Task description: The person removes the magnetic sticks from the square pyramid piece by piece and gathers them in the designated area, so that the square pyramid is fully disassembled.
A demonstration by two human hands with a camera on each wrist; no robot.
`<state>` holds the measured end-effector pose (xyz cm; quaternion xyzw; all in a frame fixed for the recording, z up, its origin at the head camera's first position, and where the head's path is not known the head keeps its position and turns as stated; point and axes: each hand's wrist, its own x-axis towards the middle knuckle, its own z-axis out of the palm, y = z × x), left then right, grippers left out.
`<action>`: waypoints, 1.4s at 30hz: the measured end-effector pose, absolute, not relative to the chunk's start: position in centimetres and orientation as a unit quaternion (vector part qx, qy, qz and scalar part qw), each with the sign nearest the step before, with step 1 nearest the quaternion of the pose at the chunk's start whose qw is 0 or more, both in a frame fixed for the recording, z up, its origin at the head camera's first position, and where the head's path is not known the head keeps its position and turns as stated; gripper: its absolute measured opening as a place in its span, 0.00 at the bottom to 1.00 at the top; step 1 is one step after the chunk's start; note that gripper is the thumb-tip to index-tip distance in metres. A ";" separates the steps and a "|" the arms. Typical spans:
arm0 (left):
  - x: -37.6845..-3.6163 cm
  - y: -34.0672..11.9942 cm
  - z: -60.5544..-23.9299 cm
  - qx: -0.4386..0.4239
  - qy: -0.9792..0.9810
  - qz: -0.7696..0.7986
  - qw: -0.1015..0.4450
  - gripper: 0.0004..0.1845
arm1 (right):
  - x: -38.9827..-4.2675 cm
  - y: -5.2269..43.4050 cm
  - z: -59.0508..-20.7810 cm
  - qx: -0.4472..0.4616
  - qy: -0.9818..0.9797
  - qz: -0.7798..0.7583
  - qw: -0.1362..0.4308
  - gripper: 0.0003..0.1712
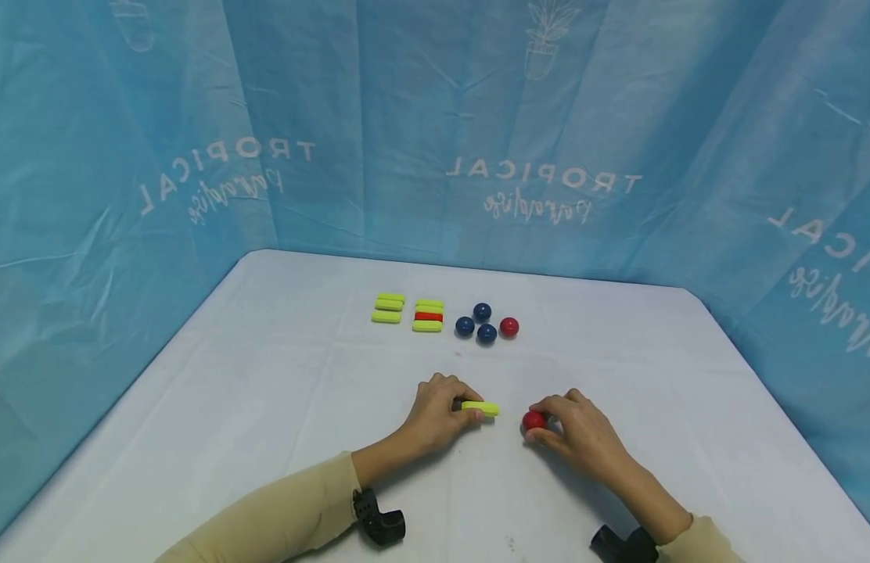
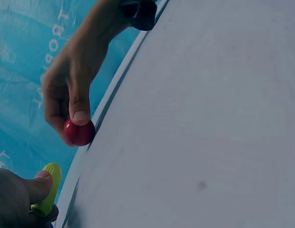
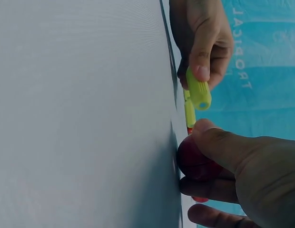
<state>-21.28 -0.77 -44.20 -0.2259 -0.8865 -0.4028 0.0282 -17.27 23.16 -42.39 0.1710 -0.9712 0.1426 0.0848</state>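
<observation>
A white-clothed table stands inside a blue curtain enclosure printed with the words "TROPICAL". Near the front edge, the left hand pinches one end of a yellow-green bar between thumb and curled fingers, the bar lying level and pointing toward the right hand. That hand closes its thumb and fingertips around a red ball, which sits on or just above the cloth; the wrist views show the thumb pressed on top of the ball and the bar's free end projecting past the thumb. Bar and ball lie near one another but apart. Farther back stand a stack of yellow-green bars, a second group of yellow-green bars with a red bar between them, three dark blue balls and a second red ball. Risks, as judged from this arrangement: the ball, held only at the fingertips, may slip and roll across the smooth cloth toward the table edge; the bar, gripped at one end, may pivot or drop; a forward reach may scatter the rear groups.
</observation>
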 end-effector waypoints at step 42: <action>-34.2 -12.7 -44.3 -0.052 -0.935 -0.342 0.080 0.21 | -17.0 23.3 -43.2 0.168 -0.964 0.163 0.123 0.23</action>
